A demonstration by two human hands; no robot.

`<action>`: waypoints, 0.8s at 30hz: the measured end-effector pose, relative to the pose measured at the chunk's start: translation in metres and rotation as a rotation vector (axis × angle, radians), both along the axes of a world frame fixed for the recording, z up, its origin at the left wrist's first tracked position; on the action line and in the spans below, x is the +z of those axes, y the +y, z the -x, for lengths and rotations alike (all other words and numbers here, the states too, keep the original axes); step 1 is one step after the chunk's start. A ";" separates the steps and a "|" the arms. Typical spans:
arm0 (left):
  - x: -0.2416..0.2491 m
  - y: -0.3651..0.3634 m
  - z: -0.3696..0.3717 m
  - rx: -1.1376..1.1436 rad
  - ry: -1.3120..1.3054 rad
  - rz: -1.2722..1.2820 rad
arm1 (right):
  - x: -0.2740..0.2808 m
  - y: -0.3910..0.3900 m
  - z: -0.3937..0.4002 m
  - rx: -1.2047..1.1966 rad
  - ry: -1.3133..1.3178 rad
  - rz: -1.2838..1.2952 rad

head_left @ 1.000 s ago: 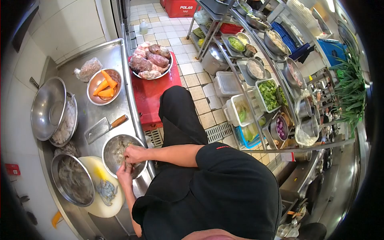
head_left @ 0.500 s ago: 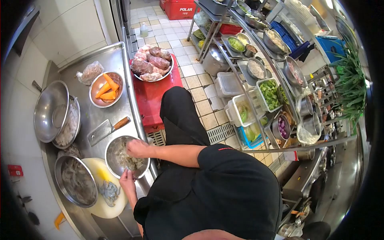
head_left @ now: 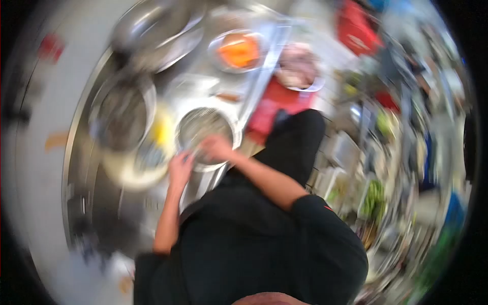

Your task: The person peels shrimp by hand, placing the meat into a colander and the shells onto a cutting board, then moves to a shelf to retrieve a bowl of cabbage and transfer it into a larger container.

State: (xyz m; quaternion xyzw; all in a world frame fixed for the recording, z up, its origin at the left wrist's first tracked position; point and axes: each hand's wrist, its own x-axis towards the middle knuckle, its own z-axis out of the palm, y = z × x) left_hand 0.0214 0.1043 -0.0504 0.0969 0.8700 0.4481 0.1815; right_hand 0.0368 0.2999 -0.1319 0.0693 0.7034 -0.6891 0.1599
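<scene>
Both hands at the steel bowl [head_left: 206, 133] near the table [head_left: 101, 203] edge, close to the body for easy reach. Right hand [head_left: 216, 147] over the bowl's rim, left hand [head_left: 180, 168] just beside it; grip impossible to tell through blur. Carrots' bowl [head_left: 239, 51] farther away.

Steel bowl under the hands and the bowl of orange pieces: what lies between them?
In the blurred head view, between the round steel bowl and the metal bowl of orange pieces lies a pale blade with a brownish handle, apparently a cleaver, on the steel counter.
</scene>
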 end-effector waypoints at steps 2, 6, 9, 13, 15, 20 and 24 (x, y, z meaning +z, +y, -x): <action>0.004 -0.022 -0.007 0.100 0.203 0.021 | 0.028 0.000 0.002 -0.042 -0.160 0.000; 0.028 -0.065 -0.009 0.414 0.139 -0.046 | 0.060 0.004 0.008 -0.053 -0.151 -0.059; 0.018 -0.093 0.001 0.485 0.411 0.001 | 0.050 0.005 0.009 -0.059 -0.183 -0.039; 0.033 -0.112 0.020 0.405 0.615 0.236 | 0.040 0.003 0.007 0.018 -0.113 -0.057; 0.048 -0.114 0.039 0.416 0.603 0.182 | 0.043 0.004 0.005 0.017 -0.109 -0.102; 0.061 -0.121 0.131 0.473 0.569 0.082 | 0.027 0.004 0.005 0.023 -0.108 -0.204; 0.056 -0.119 0.204 0.350 0.423 0.396 | 0.034 0.000 -0.001 0.106 0.031 -0.399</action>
